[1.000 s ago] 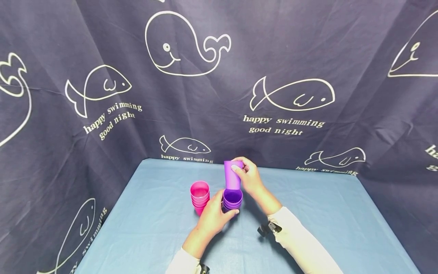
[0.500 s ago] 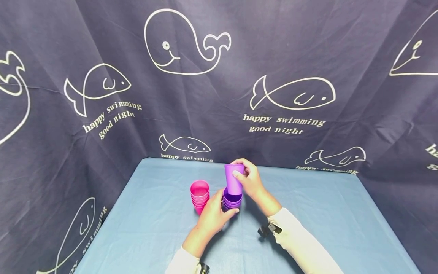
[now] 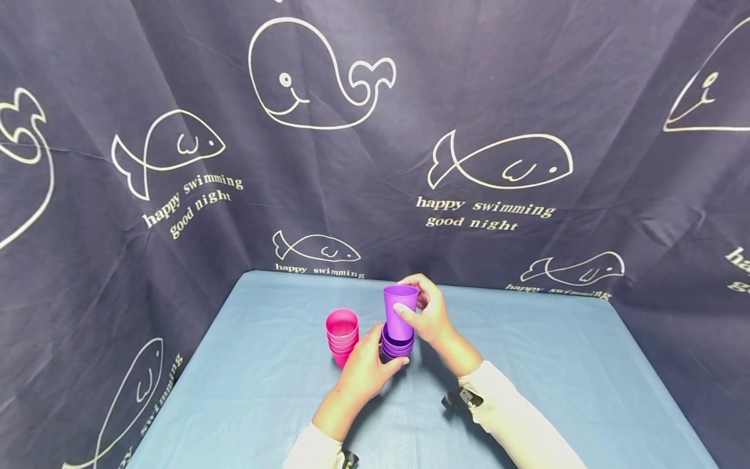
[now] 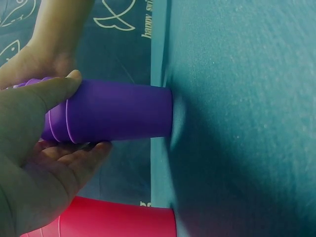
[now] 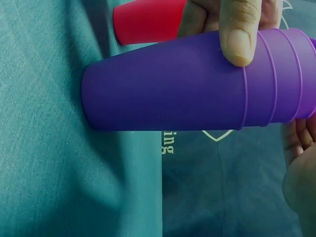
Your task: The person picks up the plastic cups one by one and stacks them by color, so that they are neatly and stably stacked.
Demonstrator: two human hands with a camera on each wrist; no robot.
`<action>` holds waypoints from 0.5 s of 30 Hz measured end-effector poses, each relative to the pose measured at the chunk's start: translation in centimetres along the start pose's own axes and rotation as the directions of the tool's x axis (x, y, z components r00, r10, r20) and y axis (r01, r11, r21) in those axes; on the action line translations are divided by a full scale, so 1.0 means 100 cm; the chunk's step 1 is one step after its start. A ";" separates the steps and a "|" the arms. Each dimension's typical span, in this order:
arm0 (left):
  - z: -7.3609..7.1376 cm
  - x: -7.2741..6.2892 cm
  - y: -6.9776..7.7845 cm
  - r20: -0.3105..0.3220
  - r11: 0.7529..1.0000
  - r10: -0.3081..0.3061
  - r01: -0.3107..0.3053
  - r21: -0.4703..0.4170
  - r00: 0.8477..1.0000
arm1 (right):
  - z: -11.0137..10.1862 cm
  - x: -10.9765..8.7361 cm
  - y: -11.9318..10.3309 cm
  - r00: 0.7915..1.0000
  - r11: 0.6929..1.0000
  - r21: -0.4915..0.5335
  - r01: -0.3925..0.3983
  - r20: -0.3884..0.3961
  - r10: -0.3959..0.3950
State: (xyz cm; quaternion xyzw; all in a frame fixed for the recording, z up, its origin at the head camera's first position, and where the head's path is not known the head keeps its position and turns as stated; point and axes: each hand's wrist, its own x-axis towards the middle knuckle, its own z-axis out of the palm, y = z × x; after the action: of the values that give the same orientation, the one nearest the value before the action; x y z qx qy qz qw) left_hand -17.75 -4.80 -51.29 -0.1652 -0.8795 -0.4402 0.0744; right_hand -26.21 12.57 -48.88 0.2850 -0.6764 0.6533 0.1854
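A nested stack of purple cups stands upright on the table. My left hand grips it from the left, the thumb and fingers curled round its upper part in the left wrist view. From behind and to the right, my right hand holds a lighter-looking purple cup, its lower part inside the mouth of the stack. In the right wrist view, several rims of the purple stack show one above another. Just left of my left hand stands a stack of pink cups, mouths upward.
A light blue cloth covers the table. A dark curtain with white whale and fish drawings rises along the back and both sides, close behind the cups.
My right hand has lowered the purple cup from above the stack down into its mouth. The left hand and the pink stack have stayed in place.
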 end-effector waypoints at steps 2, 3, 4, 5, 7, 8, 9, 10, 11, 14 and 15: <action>0.001 0.000 -0.001 0.001 1.000 -0.001 0.001 -0.003 1.000 | 0.000 -0.001 -0.001 1.000 1.000 -0.014 0.024 -0.009 -0.024; 0.001 0.000 -0.001 0.000 1.000 0.000 0.000 -0.002 1.000 | 0.000 -0.001 0.000 0.999 0.999 -0.016 0.032 -0.012 -0.033; 0.001 0.000 -0.001 -0.001 1.000 0.001 -0.001 -0.002 1.000 | 0.000 -0.002 0.000 0.999 0.999 -0.019 0.038 -0.015 -0.039; 0.001 0.000 -0.001 -0.001 1.000 0.001 -0.001 -0.001 1.000 | 0.000 -0.003 0.000 0.999 0.999 -0.024 0.045 -0.016 -0.046; 0.001 0.000 -0.001 -0.002 1.000 0.001 -0.001 0.001 1.000 | 0.000 -0.004 -0.001 0.998 0.998 -0.025 0.057 -0.012 -0.057; 0.001 0.000 -0.001 -0.001 1.000 0.000 0.000 0.001 1.000 | 0.000 -0.005 -0.001 0.998 0.998 -0.024 0.062 -0.008 -0.062; 0.001 0.000 -0.001 -0.001 1.000 0.000 0.000 0.002 1.000 | 0.000 -0.006 -0.001 0.998 0.997 -0.022 0.070 -0.004 -0.070; 0.001 0.000 -0.001 -0.001 1.000 -0.001 0.001 0.002 1.000 | 0.000 -0.007 0.000 0.997 0.997 -0.022 0.077 0.000 -0.077; 0.001 0.000 -0.001 -0.001 1.000 -0.002 0.002 0.001 1.000 | 0.000 -0.008 0.000 0.997 0.996 -0.020 0.082 0.004 -0.082; 0.000 0.000 -0.001 0.000 1.000 0.000 0.000 -0.001 1.000 | 0.000 -0.011 0.000 0.995 0.995 -0.011 0.095 0.012 -0.095; 0.000 0.000 -0.001 0.000 1.000 0.001 -0.001 -0.002 1.000 | 0.000 -0.012 0.001 0.995 0.995 -0.006 0.097 0.014 -0.096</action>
State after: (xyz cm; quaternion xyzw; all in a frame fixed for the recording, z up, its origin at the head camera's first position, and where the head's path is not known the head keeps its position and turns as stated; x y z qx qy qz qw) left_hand -17.81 -4.83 -51.38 -0.1659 -0.8789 -0.4411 0.0742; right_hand -25.37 12.72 -49.66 0.3212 -0.6654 0.6392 0.2131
